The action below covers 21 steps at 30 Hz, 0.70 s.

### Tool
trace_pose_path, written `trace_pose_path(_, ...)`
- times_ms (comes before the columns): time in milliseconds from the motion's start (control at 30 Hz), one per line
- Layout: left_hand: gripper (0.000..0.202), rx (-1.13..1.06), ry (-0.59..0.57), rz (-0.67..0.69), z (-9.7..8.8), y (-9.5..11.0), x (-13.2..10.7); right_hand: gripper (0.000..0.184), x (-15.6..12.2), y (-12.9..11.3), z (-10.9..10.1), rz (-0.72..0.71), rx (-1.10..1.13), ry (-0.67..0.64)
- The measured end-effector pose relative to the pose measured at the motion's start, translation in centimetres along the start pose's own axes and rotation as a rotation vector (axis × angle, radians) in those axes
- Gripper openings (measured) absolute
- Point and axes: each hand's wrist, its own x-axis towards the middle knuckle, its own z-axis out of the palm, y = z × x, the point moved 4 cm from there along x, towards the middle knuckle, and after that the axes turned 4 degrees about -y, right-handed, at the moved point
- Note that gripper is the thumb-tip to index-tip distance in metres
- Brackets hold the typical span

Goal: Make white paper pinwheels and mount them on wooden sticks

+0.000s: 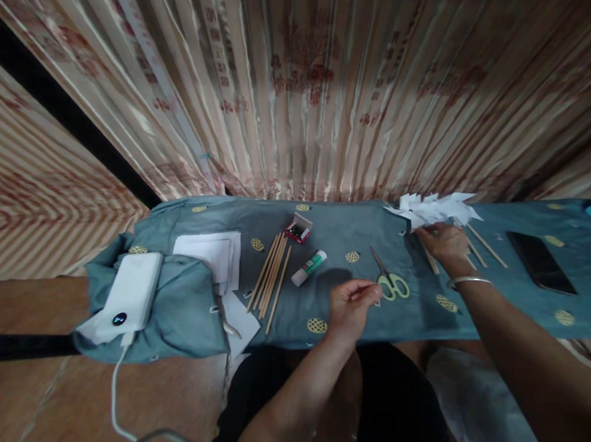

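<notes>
My right hand (pixel 443 245) reaches to the far edge of the cloth, its fingers closed at a white paper pinwheel (pixel 411 215) with a wooden stick (pixel 430 261) below it. More folded white paper pinwheels (pixel 451 207) lie against it, their sticks (pixel 487 245) pointing toward me. My left hand (pixel 353 308) hovers over the near part of the cloth, thumb and fingers pinched together; whatever they may hold is too small to make out. Just beyond its fingertips lie scissors (pixel 392 285) with yellow-green handles. A glue stick (pixel 308 268) rests to its left.
Several loose wooden sticks (pixel 271 273) lie beside a small open red box (pixel 299 229) of dark bits. Stacked white paper (pixel 210 259), a loose sheet (pixel 239 321) and a white power bank (pixel 133 291) with a cable are at left. A black phone (pixel 542 263) lies at right.
</notes>
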Motion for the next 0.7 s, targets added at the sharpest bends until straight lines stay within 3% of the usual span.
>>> trace_pose_path(67,0.024,0.009,0.002,0.011,-0.3,0.0,0.2,0.009,-1.0,-1.2,-0.3,-0.060,0.062,0.022)
trace_pose_path(167,0.021,0.015,0.013,0.032,-0.8,0.2,0.4,0.018,-3.2,-4.2,0.6,-0.139,0.181,-0.002)
trace_pose_path(367,0.027,-0.015,0.069,0.029,-1.8,0.8,-0.1,0.024,-10.5,-10.9,4.9,-0.400,0.616,-0.291)
trace_pose_path(433,0.031,-0.002,0.079,0.022,-2.3,0.9,-0.4,0.023,-12.7,-11.2,5.9,-0.391,0.689,-0.367)
trace_pose_path(567,0.035,0.059,0.093,0.030,-3.1,2.0,-1.9,0.025,-15.3,-9.2,7.0,-0.326,0.684,-0.446)
trace_pose_path(700,0.030,0.125,-0.011,0.034,-1.8,5.5,-6.7,0.025,-15.6,-7.8,6.8,-0.418,0.579,-0.441)
